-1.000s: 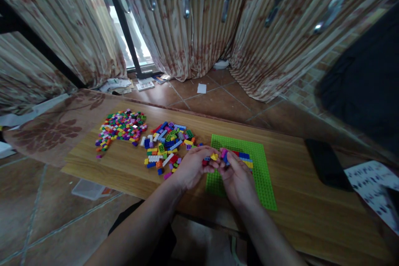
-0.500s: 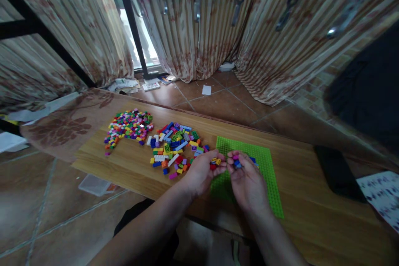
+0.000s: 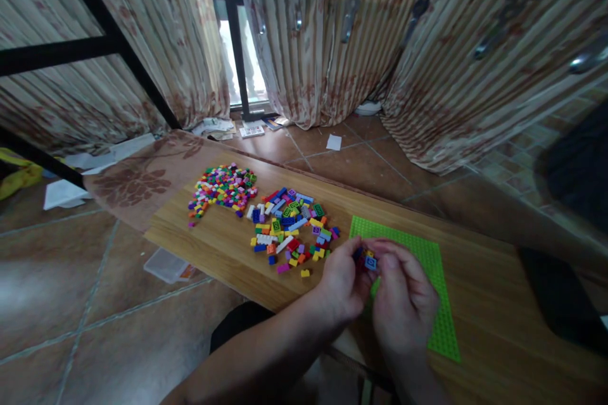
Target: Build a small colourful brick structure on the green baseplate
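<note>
Both hands meet above the green studded baseplate (image 3: 439,291), their fingers close around a small cluster of toy building bricks (image 3: 370,262). A light-blue brick faces me, with bits of yellow and red behind it. My left hand (image 3: 342,281) cups the cluster from the left, fingers curled. From the right, my right hand (image 3: 405,294) pinches the bricks with thumb and bent fingers. The fingers hide most of the cluster, so I cannot tell how its pieces join. On the table left of my left hand lies a single yellow brick (image 3: 304,273).
Loose larger bricks (image 3: 289,223) are spread left of the baseplate. Beyond them is a heap of tiny bricks (image 3: 223,188). A dark flat object (image 3: 560,291) lies on the wooden table (image 3: 484,291) at right. A clear plastic box (image 3: 166,265) sits on the floor.
My hands have come together, bringing the yellow and red bricks against the blue ones. The right hand has turned, now with its back towards me. The camera view has shifted left.
</note>
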Demonstrator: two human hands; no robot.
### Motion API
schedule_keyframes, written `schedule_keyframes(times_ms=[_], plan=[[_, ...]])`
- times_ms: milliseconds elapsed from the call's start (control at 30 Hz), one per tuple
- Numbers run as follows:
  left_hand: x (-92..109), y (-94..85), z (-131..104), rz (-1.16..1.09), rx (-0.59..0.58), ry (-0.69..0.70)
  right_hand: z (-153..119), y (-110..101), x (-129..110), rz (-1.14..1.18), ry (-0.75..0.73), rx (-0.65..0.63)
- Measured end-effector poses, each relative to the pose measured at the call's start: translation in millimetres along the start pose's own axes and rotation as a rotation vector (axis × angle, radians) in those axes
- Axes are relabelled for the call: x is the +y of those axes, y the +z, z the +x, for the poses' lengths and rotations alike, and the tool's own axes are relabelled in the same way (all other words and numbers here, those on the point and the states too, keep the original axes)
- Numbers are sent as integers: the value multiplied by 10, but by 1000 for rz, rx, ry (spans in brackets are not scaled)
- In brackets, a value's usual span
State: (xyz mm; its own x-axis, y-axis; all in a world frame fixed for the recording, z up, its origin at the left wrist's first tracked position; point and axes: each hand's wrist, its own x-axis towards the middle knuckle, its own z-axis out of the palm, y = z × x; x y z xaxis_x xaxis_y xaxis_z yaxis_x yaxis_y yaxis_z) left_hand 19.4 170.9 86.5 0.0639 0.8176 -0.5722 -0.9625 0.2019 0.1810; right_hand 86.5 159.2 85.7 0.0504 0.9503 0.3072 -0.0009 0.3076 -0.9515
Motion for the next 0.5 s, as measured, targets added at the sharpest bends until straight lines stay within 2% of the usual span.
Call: schedule_keyframes(times_ms=[100, 200, 333, 500], plan=[[194, 2, -19, 56, 31, 183, 50, -98, 79, 38, 25, 122], [474, -29, -35, 198, 56, 379, 108, -202, 189, 55, 130, 172], [767, -145, 17, 457, 155, 603, 146, -282, 284, 92, 221, 147], [879, -303, 141, 733, 242, 736, 136, -279, 306, 56, 224, 83]])
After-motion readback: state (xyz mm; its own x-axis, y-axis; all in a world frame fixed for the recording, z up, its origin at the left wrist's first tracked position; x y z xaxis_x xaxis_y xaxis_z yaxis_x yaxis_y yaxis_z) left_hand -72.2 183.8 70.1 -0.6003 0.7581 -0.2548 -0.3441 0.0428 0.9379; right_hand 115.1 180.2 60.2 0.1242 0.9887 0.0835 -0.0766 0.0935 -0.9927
